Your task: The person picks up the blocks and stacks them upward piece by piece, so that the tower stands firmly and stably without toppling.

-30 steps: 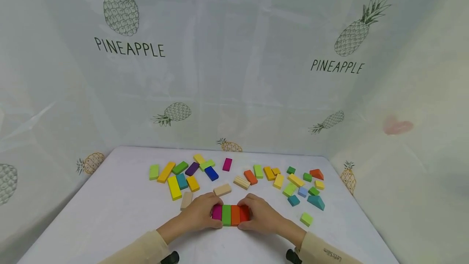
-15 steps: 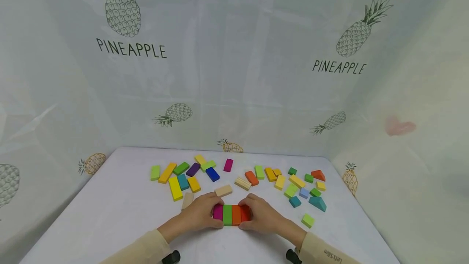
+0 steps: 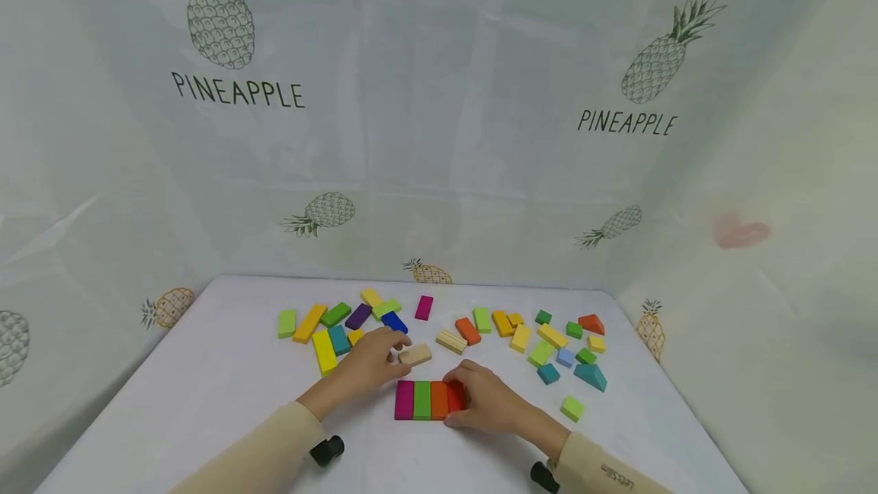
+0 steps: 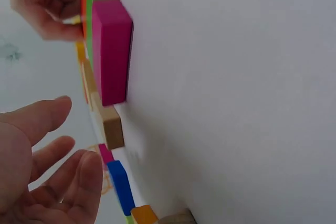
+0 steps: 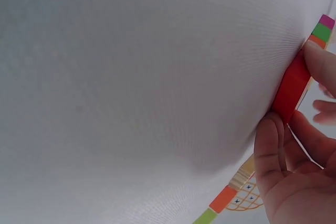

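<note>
A magenta block (image 3: 405, 400), a green block (image 3: 421, 400), an orange block (image 3: 439, 400) and a red block (image 3: 456, 396) lie side by side in a tight row near the front of the table. My right hand (image 3: 490, 400) pinches the red block at the row's right end, thumb on the near end and fingers on the far end. Beyond the row, my left hand (image 3: 370, 362) reaches with thumb and fingers spread around the left end of a plain wooden block (image 3: 416, 355). In the left wrist view, nothing sits between those fingers.
Behind the left hand lie a yellow block (image 3: 325, 352), a teal block (image 3: 339, 339), a blue block (image 3: 394, 322) and several others. A ridged wooden block (image 3: 451, 341) and an orange-red block (image 3: 468, 331) lie beyond the row. Small coloured blocks, including a teal triangle (image 3: 591, 378), scatter to the right.
My left hand has let go of the magenta block and moved forward to the plain wooden block. The right hand stays at the red block; the row keeps its place.
</note>
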`<state>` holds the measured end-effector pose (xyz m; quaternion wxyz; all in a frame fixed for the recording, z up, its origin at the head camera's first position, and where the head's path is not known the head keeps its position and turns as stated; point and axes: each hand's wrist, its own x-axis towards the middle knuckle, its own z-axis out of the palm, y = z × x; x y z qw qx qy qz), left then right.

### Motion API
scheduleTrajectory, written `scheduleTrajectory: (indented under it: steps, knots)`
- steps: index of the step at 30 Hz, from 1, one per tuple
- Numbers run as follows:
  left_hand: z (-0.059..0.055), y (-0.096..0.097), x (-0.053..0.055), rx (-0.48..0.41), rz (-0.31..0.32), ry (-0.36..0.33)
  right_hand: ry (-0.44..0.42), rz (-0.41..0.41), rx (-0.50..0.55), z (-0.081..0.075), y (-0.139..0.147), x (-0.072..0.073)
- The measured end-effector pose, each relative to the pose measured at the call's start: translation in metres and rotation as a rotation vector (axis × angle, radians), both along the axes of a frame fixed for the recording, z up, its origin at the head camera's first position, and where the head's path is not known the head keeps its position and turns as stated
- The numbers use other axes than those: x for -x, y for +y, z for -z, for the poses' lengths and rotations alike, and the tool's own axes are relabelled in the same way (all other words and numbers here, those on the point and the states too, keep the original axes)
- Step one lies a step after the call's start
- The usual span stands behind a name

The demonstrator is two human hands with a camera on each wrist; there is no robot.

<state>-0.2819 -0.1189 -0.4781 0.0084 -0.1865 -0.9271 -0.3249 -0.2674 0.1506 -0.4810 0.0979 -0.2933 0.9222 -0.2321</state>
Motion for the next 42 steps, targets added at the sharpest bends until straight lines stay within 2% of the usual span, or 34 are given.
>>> scheduleTrajectory:
  steps: [6,12,22,31,42]
  knots:
    - [0.002,0.003,0.020,0.000,-0.003,-0.058,-0.007,0.010,0.002,0.002,0.000,0.001]
    - [0.004,0.005,0.028,-0.003,0.019,-0.087,0.001,0.003,0.002,0.002,0.001,0.002]
    - [0.002,0.005,0.029,0.037,0.061,-0.063,-0.004,0.008,0.013,0.001,0.000,0.001]
    - [0.011,-0.003,0.031,0.074,0.096,-0.023,-0.003,-0.002,0.031,0.003,0.001,0.001]
    - [0.012,-0.008,0.024,0.064,0.148,-0.033,-0.018,0.020,0.026,0.004,0.001,0.002]
